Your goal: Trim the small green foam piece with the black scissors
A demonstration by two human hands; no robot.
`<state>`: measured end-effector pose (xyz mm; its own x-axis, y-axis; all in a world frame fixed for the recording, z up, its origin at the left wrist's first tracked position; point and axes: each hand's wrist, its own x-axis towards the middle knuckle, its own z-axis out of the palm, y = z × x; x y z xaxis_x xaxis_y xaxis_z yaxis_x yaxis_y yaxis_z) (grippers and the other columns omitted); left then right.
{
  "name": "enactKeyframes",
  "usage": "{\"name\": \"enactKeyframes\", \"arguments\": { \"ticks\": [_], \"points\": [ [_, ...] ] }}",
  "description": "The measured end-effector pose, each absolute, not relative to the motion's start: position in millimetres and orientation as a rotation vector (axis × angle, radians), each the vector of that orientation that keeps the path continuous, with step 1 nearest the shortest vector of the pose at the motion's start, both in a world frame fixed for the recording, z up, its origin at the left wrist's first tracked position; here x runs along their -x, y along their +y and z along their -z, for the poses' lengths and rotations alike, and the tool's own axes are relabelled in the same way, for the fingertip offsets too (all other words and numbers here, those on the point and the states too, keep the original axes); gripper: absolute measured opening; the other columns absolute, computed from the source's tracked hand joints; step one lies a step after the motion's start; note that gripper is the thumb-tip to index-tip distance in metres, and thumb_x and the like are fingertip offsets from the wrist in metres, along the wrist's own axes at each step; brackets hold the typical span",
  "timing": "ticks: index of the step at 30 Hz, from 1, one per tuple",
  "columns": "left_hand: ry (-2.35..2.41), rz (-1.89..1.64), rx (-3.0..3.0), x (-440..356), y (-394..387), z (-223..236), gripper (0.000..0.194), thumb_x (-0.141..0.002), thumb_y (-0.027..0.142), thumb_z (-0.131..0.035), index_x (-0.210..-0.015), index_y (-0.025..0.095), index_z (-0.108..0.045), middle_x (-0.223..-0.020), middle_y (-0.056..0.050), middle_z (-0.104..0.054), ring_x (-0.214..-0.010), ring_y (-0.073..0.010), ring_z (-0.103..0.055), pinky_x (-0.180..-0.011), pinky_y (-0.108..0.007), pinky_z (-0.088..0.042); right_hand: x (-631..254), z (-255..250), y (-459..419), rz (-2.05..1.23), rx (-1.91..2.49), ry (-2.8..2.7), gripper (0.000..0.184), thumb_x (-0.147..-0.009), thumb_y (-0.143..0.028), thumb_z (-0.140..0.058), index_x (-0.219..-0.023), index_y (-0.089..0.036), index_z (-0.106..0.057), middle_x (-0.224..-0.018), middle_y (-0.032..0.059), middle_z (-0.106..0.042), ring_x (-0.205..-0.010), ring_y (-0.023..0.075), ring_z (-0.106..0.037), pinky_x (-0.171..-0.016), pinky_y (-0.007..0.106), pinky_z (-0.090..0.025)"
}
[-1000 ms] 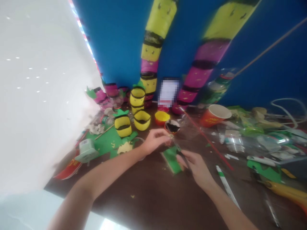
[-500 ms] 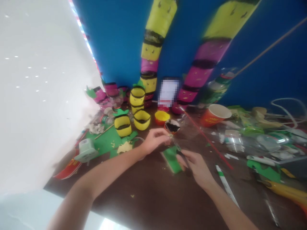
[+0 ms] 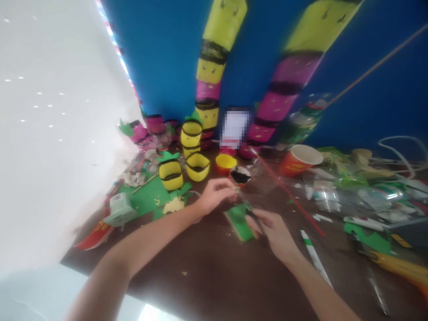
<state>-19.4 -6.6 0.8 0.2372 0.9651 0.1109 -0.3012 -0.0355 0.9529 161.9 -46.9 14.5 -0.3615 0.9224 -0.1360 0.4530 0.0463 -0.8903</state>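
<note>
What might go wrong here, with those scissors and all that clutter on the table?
The left hand pinches the work right at the tip of the scissors held in the right hand, so a slip might nick a finger. The green foam piece is small, so a cut may wander. The small dark-filled cup stands just behind the hands and might get knocked over.
</note>
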Motion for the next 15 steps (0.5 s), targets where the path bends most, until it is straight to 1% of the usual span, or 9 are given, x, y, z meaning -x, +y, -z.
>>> {"name": "enactKeyframes", "arguments": {
  "ticks": [7, 11, 15],
  "points": [
    [0.772, -1.225, -1.144, 19.7, -6.0, 0.7, 0.017, -0.07, 0.027, -0.063, -0.062, 0.012, -0.059, -0.057, 0.0, -0.058, -0.055, -0.0093, -0.052, -0.06, -0.024, -0.041, -162.6, -14.5, -46.9, -1.291, 1.387, -1.836, 0.047, -0.075, -0.057, -0.05, -0.05, -0.019, -0.04, -0.047, -0.005, -0.032, -0.047, 0.0085, -0.03, -0.044, 0.024, -0.022],
    [0.779, -1.224, -1.132, 19.8, -5.8, 1.2, 0.017, -0.07, 0.027, -0.063, -0.062, 0.012, -0.058, -0.056, 0.001, -0.057, -0.054, -0.009, -0.052, -0.059, -0.024, -0.041, -160.9, -17.7, -47.5, -1.302, 1.383, -1.821, 0.048, -0.073, -0.06, -0.05, -0.05, -0.019, -0.041, -0.047, -0.0047, -0.032, -0.047, 0.009, -0.031, -0.044, 0.024, -0.022],
    [0.762, -1.232, -1.14, 19.6, -5.4, 1.8, 0.016, -0.07, 0.026, -0.063, -0.062, 0.012, -0.058, -0.056, 0.001, -0.057, -0.054, -0.0089, -0.052, -0.059, -0.024, -0.041, -160.0, -19.9, -48.2, -1.315, 1.408, -1.811, 0.05, -0.073, -0.061, -0.049, -0.05, -0.019, -0.037, -0.048, -0.0051, -0.028, -0.047, 0.0089, -0.029, -0.045, 0.024, -0.02]
  ]
}}
